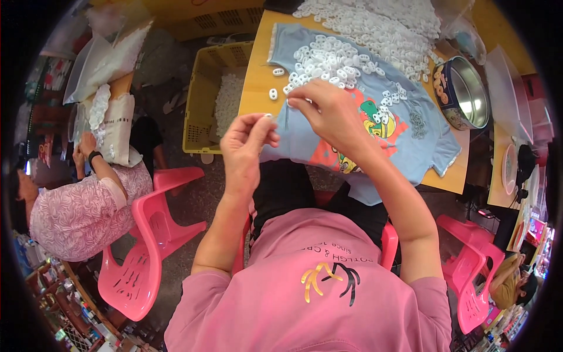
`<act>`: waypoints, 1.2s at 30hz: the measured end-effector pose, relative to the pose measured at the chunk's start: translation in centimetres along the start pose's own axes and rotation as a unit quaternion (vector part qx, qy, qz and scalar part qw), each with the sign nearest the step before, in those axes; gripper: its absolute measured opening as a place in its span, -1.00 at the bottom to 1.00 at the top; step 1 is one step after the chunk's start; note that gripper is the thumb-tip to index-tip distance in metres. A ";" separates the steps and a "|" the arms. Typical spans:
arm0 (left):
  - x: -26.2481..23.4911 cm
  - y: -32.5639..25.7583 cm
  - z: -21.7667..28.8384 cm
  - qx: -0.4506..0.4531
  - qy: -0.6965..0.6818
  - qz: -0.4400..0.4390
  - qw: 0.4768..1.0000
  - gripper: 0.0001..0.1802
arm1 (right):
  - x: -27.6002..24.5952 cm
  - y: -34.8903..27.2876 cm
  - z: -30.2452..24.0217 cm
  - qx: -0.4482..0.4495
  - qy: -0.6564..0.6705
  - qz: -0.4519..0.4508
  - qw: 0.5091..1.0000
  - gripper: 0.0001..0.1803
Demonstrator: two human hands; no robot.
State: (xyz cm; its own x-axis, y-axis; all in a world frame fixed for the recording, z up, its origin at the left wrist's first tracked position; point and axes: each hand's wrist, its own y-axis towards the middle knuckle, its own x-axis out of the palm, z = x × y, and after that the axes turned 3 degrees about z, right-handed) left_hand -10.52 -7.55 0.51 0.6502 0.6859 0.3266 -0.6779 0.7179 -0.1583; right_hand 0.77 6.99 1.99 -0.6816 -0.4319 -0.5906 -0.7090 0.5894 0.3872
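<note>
My left hand point(246, 138) is closed in a pinch, with a small white plastic piece point(268, 115) at the thumb and fingertip. To its right, my right hand point(331, 108) hangs over the near edge of a pile of white oval two-hole plastic pieces point(325, 56). Its thumb and fingers are drawn together, and whatever may be between them is too small to make out. The pile lies on a blue-grey T-shirt point(425, 102) with a colourful cartoon print. Two loose oval pieces point(273, 94) sit left of the pile on the yellow table point(252, 88).
A larger heap of white pieces point(375, 23) covers the table's far side. Small grey metal parts point(417, 125) lie on the shirt, near an open round tin point(441, 105). A yellow crate point(190, 117) stands left. Another person point(88, 205) works there beside a pink chair point(146, 252).
</note>
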 end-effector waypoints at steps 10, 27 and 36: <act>-2.9 0.5 0.4 0.022 -0.024 0.038 0.999 -0.86 | 5.5 4.1 1.2 -0.182 -0.284 -0.045 0.940 -0.85; 6.8 -0.1 -1.1 -0.025 -0.049 -0.128 0.990 -0.86 | -4.0 -4.9 -0.5 0.383 0.557 0.116 0.728 -0.79; 9.7 -0.9 -1.6 -0.025 -0.041 -0.156 0.987 -0.85 | -5.7 -6.9 -0.9 0.318 0.490 0.206 0.785 -0.79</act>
State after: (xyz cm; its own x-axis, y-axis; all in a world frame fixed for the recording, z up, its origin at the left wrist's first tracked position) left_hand -3.03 -1.38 2.30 0.7934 0.4196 0.4409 -0.4298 0.8992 -0.0823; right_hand 9.36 4.78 3.29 -0.8622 -0.2486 0.4414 -0.3702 0.9039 -0.2142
